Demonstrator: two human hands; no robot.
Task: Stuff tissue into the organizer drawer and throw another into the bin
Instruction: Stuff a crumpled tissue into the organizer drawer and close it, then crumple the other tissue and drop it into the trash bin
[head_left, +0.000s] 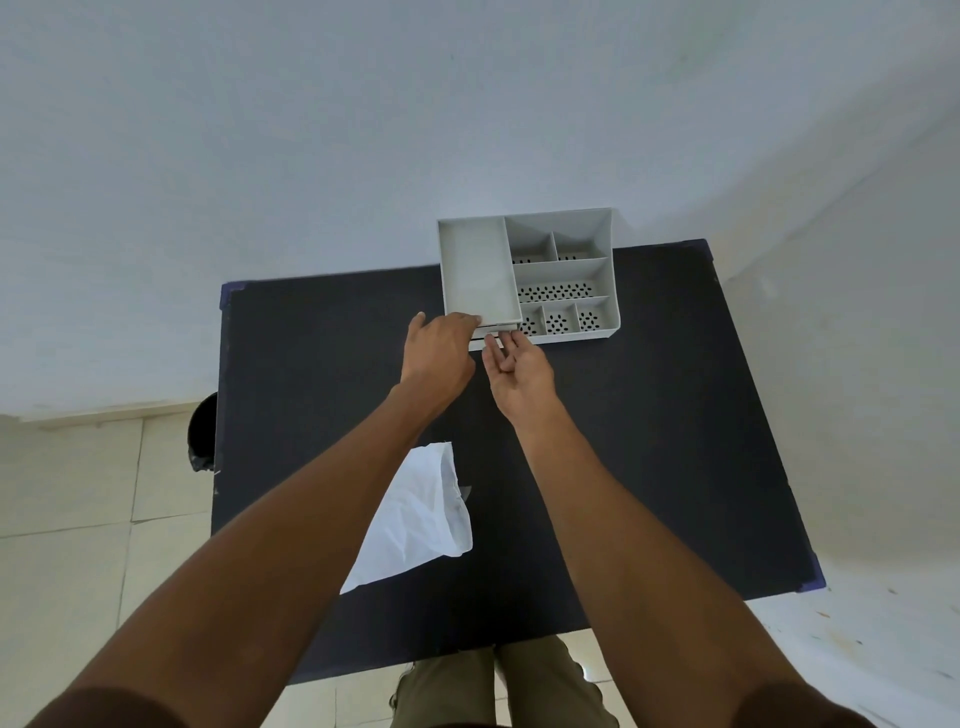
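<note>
A pale blue-grey wall (363, 130) fills the far half of the view and turns a corner on the right. Below it on the left lies a floor of cream tiles (67, 519) with thin grout lines, and on the right a whitish floor patch (883, 649) with small orange specks. A dark, matte table (311, 374) stands against the wall, its top skewed in the view, with blue showing at its edges and corners. The person's two bare forearms reach across it from the near edge, and olive trousers (519, 686) show beneath the near rim.

At the table's far edge sits a grey plastic organizer (566, 270) with a long plain tray on its left and smaller compartments with perforated floors on its right. At its near left front a shallow drawer (493, 328) shows, only slightly out. A white tissue (415, 514) lies flat and partly creased on the near middle of the table, half hidden by the left forearm, well apart from the organizer. A black bin (202, 436) with a dark liner peeks out beside the table's left edge.

The left hand (439, 353) is curled, palm down, its fingers resting on the organizer's near left corner, holding nothing else. The right hand (519, 364) is palm up and loosely open, its fingertips at the drawer's front; whether they grip it I cannot tell.
</note>
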